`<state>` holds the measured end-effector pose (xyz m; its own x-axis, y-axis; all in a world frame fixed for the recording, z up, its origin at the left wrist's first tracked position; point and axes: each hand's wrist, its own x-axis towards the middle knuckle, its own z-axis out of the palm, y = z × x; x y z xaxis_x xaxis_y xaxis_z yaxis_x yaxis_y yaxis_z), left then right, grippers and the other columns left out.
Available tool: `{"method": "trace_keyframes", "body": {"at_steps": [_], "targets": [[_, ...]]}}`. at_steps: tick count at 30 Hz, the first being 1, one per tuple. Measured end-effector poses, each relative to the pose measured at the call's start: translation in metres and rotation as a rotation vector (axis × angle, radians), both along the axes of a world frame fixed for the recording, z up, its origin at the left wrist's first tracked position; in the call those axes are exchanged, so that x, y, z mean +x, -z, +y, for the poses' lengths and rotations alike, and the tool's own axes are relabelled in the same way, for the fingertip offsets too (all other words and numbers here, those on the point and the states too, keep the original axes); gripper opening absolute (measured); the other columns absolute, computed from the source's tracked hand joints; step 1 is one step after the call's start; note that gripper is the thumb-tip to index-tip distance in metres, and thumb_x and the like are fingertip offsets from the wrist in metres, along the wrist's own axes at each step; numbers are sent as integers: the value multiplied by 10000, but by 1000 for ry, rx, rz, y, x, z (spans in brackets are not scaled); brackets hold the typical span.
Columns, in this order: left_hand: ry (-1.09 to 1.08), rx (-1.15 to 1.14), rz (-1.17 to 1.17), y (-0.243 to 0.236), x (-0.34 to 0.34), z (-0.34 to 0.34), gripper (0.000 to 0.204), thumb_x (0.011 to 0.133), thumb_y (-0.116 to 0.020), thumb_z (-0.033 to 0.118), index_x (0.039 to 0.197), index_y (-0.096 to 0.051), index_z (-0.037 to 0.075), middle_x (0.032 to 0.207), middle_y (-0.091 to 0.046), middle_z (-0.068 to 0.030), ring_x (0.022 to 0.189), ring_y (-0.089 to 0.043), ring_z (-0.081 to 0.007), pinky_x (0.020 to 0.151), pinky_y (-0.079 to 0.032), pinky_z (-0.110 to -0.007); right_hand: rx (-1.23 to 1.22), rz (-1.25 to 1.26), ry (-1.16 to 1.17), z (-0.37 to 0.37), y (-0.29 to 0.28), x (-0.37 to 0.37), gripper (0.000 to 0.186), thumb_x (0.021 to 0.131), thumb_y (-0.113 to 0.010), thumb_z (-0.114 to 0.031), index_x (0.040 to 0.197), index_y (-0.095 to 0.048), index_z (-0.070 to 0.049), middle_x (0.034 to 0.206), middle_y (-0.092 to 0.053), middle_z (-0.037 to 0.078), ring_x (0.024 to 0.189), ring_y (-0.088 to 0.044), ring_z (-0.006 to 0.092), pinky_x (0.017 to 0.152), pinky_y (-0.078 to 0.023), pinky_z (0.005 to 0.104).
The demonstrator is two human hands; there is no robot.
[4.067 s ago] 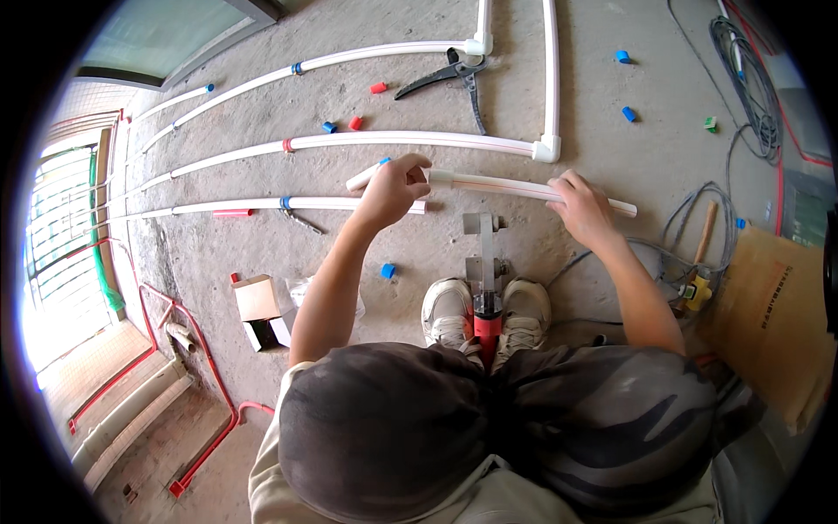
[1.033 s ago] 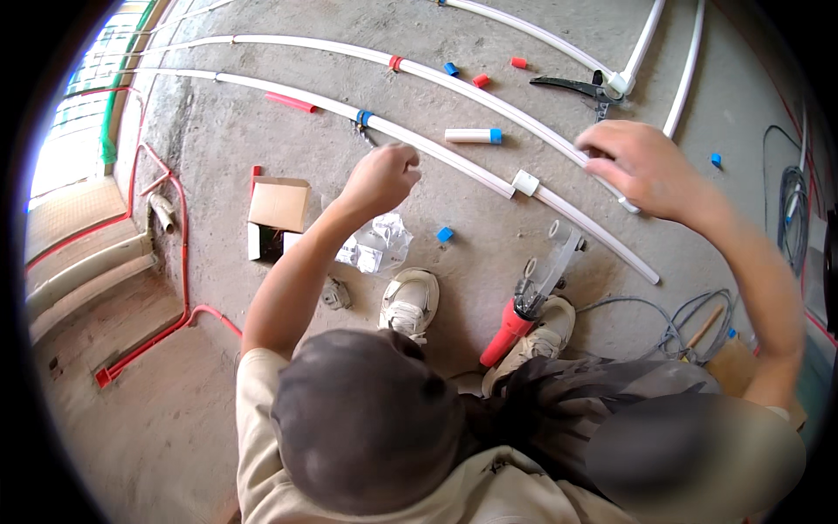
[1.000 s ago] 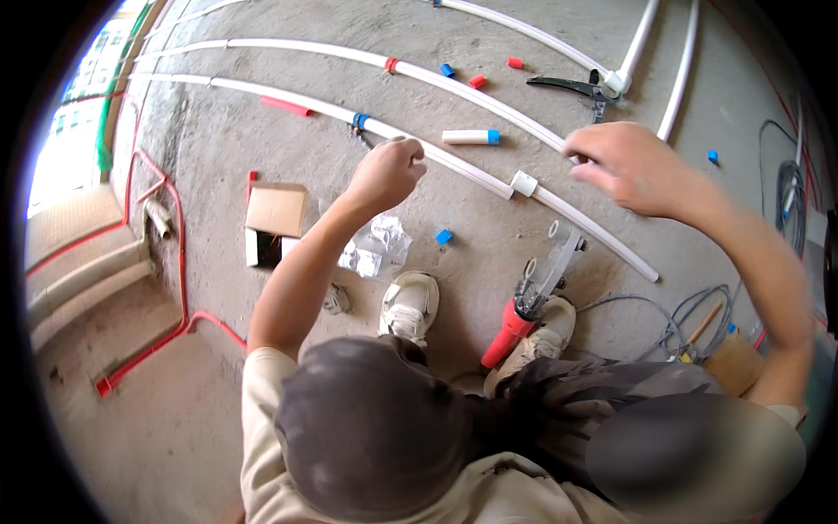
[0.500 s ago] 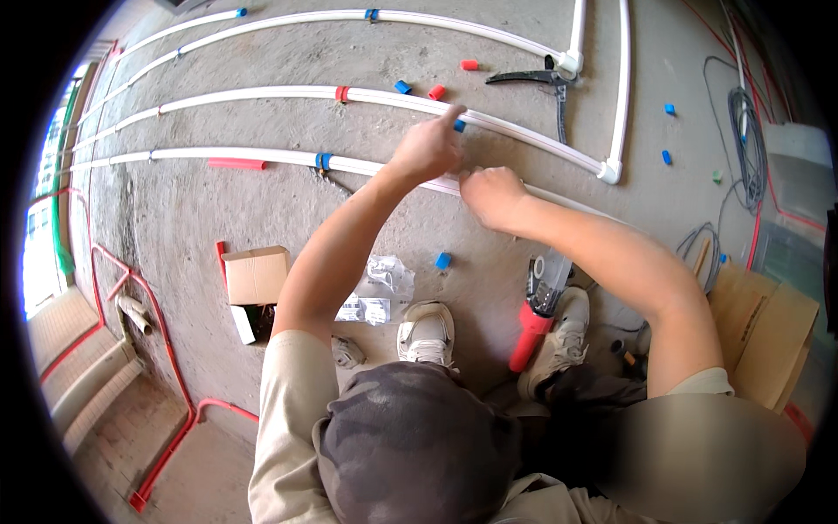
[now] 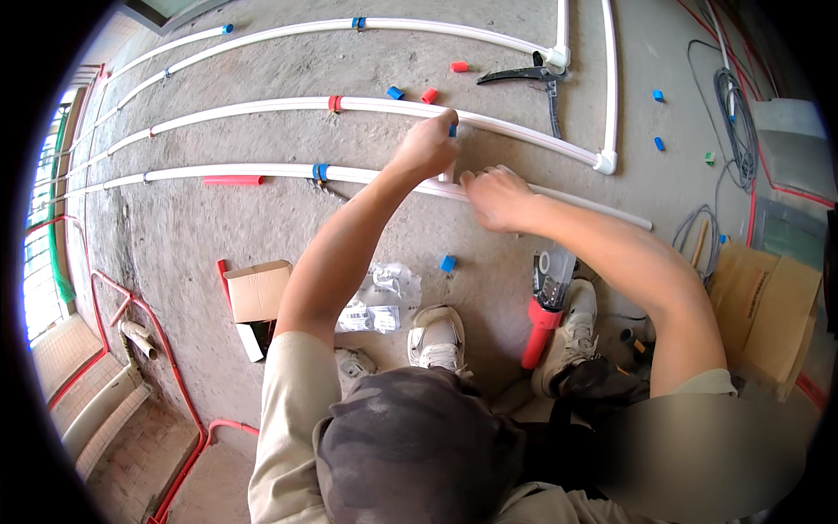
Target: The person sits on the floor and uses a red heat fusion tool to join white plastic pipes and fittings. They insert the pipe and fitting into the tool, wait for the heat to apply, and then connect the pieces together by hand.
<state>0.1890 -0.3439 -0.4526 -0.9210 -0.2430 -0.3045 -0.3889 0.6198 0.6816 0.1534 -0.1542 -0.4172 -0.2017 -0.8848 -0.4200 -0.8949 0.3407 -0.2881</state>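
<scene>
My left hand (image 5: 426, 147) is closed in a fist above the nearest long white pipe (image 5: 253, 172). Its fingers hide most of what they hold. A short white stub (image 5: 447, 173) shows just under the fist, by the pipe. At the knuckles is a small blue piece (image 5: 453, 131); whether it is gripped or lies beyond the hand I cannot tell. My right hand (image 5: 499, 201) is slightly blurred, its fingers bent over the same pipe just right of the stub. The pipe's free end (image 5: 644, 223) comes out past the right wrist.
Black-handled pipe cutters (image 5: 550, 79) lie beyond my hands, near red (image 5: 429, 96) and blue (image 5: 395, 93) sleeves. A red tool (image 5: 541, 332) stands by my right shoe. Around me are a small carton (image 5: 260, 293), clear plastic bags (image 5: 375, 301), a cardboard box (image 5: 761, 306) and coiled cable (image 5: 738, 122).
My left index finger, stretched out before, has curled into the fist. The white stub shows more clearly between my hands. The whole view has shifted slightly, uncovering the pipe's right end.
</scene>
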Motion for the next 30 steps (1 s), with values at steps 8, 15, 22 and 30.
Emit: {"method": "trace_keyframes", "body": {"at_steps": [8, 15, 22, 30], "targets": [[153, -131, -149, -17, 3, 5, 455, 807, -722, 182, 1244, -638, 87, 1086, -745, -236, 1061, -708, -431, 895, -543, -521, 65, -171, 59, -1, -10, -6, 320, 848, -600, -36, 1160, -600, 34, 1016, -736, 274, 1036, -719, 438, 935, -546, 519], [182, -201, -93, -15, 22, 24, 296, 835, -682, 180, 1096, -626, 52, 1118, -726, -212, 1092, -681, -438, 873, -528, -527, -87, -226, -36, 18, -5, -21, 244, 897, -618, -51, 1128, -664, 11, 1016, -744, 262, 995, -723, 442, 866, -562, 525], [350, -260, 418, -28, 56, 39, 194, 764, -656, 131, 931, -696, 40, 1044, -688, -133, 1065, -611, -344, 927, -464, -436, -192, -226, 224, 21, -39, -66, 209, 996, -618, -199, 1025, -733, -27, 928, -745, 229, 892, -729, 410, 815, -574, 491], [569, -513, 185, 2, 40, 77, 214, 856, -700, 264, 770, -781, 86, 870, -758, -104, 1046, -638, -298, 935, -440, -452, 29, 84, 247, 152, -155, -106, 179, 996, -646, -210, 1034, -695, -42, 908, -721, 229, 885, -698, 435, 798, -541, 533]]}}
